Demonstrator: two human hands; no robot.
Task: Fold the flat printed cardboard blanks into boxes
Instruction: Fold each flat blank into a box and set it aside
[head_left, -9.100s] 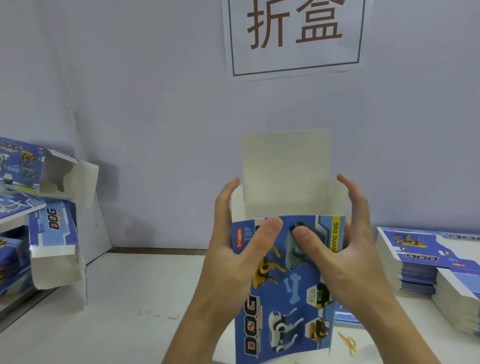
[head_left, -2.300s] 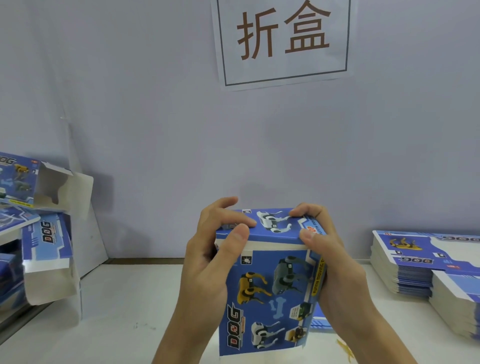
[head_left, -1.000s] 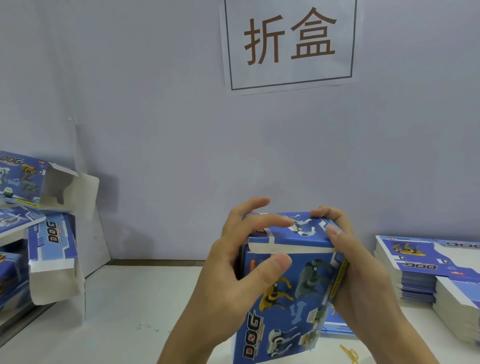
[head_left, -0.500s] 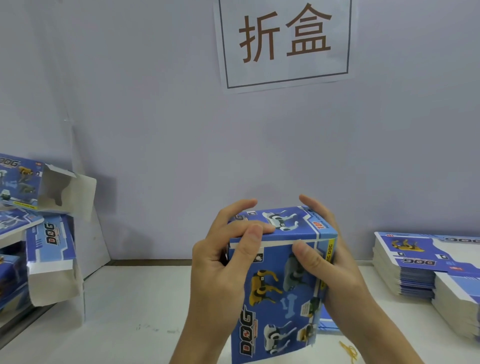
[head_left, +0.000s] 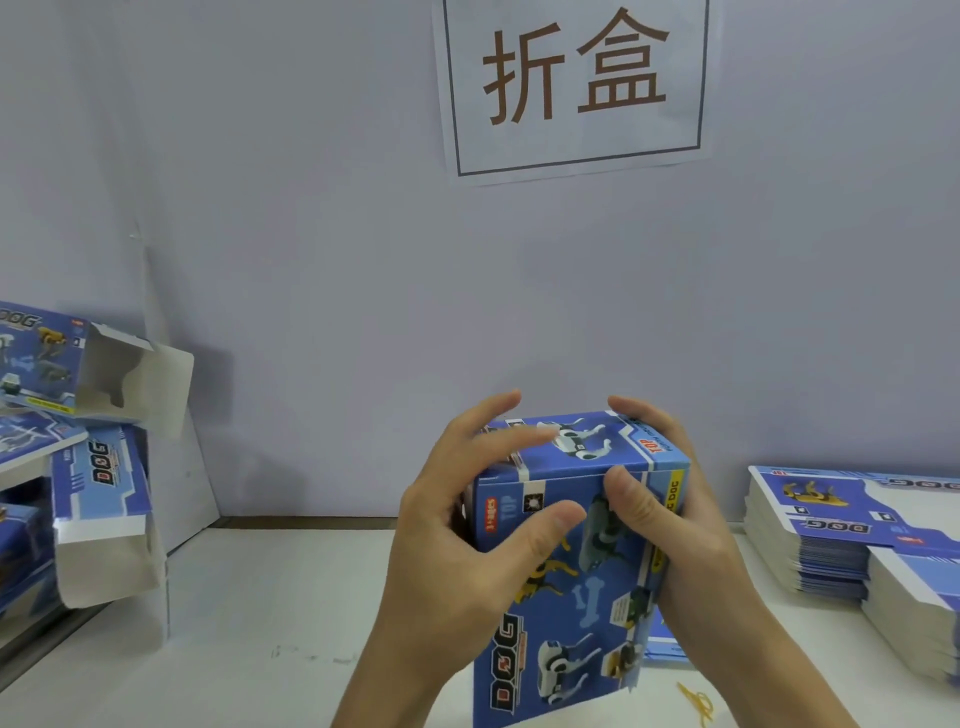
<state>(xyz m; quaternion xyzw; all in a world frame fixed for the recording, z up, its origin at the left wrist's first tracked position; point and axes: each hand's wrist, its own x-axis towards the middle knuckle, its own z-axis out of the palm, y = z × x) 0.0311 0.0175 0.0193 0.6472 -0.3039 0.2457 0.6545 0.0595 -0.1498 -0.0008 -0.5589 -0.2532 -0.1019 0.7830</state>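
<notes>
At the lower centre of the frame we see a tall rectangular box (head_left: 576, 571) of glossy blue printed cardboard, held upright above a matte white table (head_left: 249, 623). Its top flap is folded down flat, and cartoon robot dogs and the word "DOG" cover its front. The left hand (head_left: 457, 551) grasps the box's left side, thumb pressed on the front panel and fingers curved over the top. The right hand (head_left: 670, 525) grasps the right side, thumb on the upper front edge and fingers wrapped over the top corner. At the right edge lies a thick stack of flat blanks (head_left: 852, 525), their layered edges showing. At the left edge we see folded boxes (head_left: 78, 426) piled up, pale unprinted flaps hanging open. A white paper sign (head_left: 571, 83) with brown characters hangs on the smooth lilac wall at upper centre. A yellow rubber band (head_left: 696, 701) lies at the lower right.
</notes>
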